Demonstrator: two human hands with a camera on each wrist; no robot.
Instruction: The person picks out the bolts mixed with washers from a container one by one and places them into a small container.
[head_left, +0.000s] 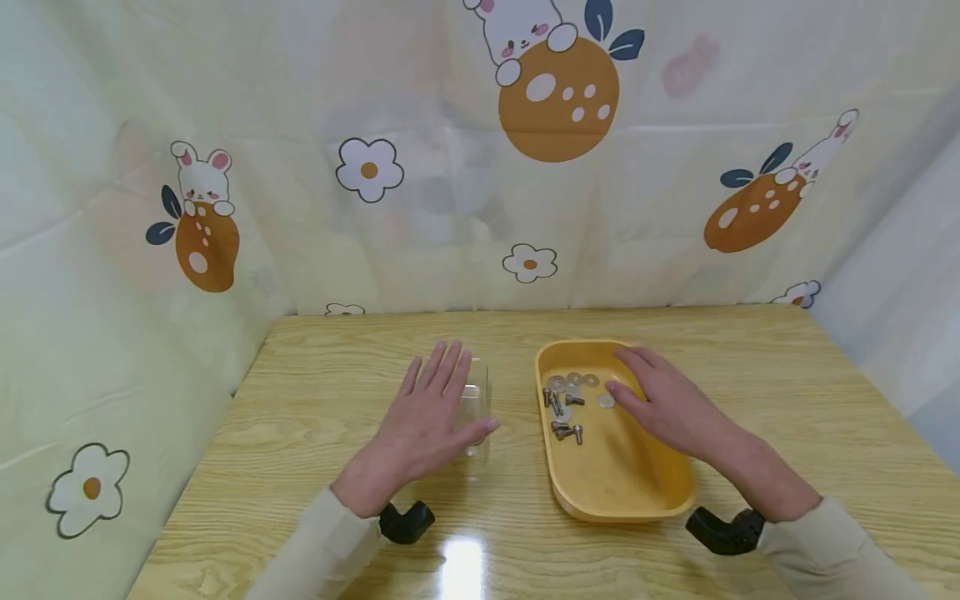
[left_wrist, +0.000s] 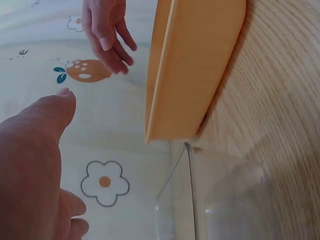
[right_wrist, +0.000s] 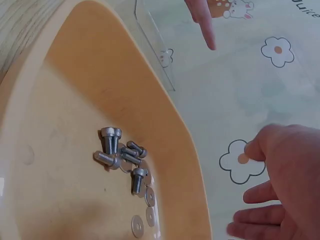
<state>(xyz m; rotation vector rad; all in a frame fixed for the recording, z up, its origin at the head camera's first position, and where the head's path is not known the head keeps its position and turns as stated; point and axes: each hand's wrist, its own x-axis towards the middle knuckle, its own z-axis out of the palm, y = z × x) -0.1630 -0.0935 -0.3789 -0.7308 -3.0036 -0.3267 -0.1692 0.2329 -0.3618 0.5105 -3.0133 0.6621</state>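
My left hand (head_left: 420, 429) is held over a clear plastic box (left_wrist: 232, 195), fingers straight and spread, nothing in its grasp. In the head view the hand covers much of that box. To the right, my right hand (head_left: 678, 408) hovers above the far right side of an orange tray (head_left: 626, 483), its fingers relaxed and holding nothing. Several metal socket-head screws (right_wrist: 137, 182) lie in a loose cluster inside the tray. Flat round washers (right_wrist: 137, 226) are scattered among and beside them, toward the tray's far left part.
The wood-grain table (head_left: 337, 358) bears both containers, with the clear box just left of the tray. A pale curtain (head_left: 450, 225) printed with rabbits, fruit and flowers hangs behind the table and along its left side. Black wrist mounts (head_left: 407, 523) sit below both hands.
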